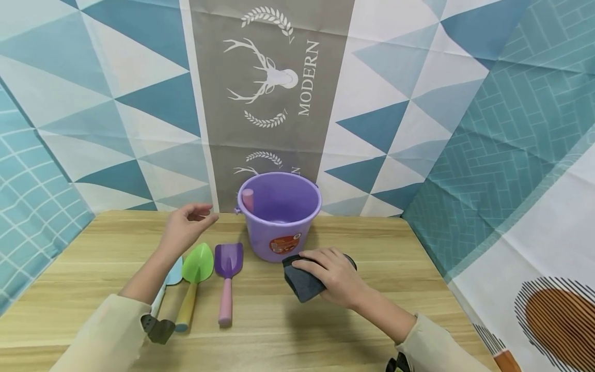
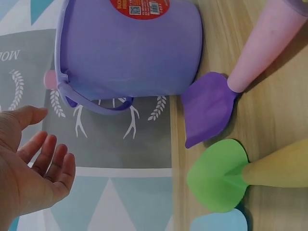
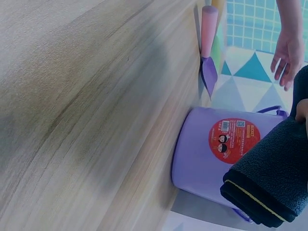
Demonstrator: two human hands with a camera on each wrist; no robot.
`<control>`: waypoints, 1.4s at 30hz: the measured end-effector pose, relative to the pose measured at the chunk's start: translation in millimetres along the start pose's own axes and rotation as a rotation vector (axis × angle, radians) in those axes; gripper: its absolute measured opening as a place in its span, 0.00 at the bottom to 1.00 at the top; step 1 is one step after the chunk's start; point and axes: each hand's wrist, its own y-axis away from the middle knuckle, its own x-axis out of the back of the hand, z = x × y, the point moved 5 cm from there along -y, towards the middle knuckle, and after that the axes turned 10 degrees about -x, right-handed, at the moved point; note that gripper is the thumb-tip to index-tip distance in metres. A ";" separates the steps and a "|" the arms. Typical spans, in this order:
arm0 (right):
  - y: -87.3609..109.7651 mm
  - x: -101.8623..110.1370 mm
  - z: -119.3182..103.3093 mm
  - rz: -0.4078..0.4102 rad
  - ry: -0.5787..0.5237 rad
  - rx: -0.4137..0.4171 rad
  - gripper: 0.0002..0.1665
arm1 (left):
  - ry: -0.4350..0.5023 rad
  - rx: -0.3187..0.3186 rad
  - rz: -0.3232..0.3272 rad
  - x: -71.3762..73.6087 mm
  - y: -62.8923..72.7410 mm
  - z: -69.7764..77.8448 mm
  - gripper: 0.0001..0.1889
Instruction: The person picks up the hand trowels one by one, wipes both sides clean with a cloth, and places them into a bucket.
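My right hand (image 1: 337, 276) grips a dark folded towel (image 1: 303, 281), held in front of the bucket and a little to its right. The towel (image 3: 264, 178) has a yellow line along its hem in the right wrist view. A purple bucket (image 1: 260, 232) with a red label stands upright near the table's back edge. Inside it a pink handle (image 1: 248, 200) leans against the left wall. Left of the bucket, my left hand (image 1: 183, 230) hovers with loosely bent fingers and nothing in it. In the left wrist view that hand (image 2: 41, 168) shows its palm, apart from the bucket's handle (image 2: 96, 103).
Left of centre on the wooden table (image 1: 260, 330) lie a purple shovel (image 1: 225, 299) with a pink handle, a green trowel (image 1: 197, 266) with a yellow handle, and a light blue tool (image 1: 174, 274) partly hidden by my left arm. Patterned cloth (image 1: 372, 103) hangs behind.
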 end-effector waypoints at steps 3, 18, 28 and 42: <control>0.0 0.0 0.6 0.001 0.000 -0.002 0.37 | -0.003 0.009 -0.007 1.0 3.5 -2.7 0.25; 2.6 -1.6 2.0 -0.007 -0.003 -0.011 0.36 | -0.022 0.039 -0.035 4.3 23.1 -14.8 0.26; 4.0 -3.0 1.4 -0.013 -0.005 -0.024 0.36 | -0.058 0.082 -0.046 8.6 39.4 -25.5 0.27; 9.8 -1.8 4.8 -0.009 -0.018 -0.029 0.39 | -0.084 0.131 -0.072 18.4 68.0 -44.7 0.28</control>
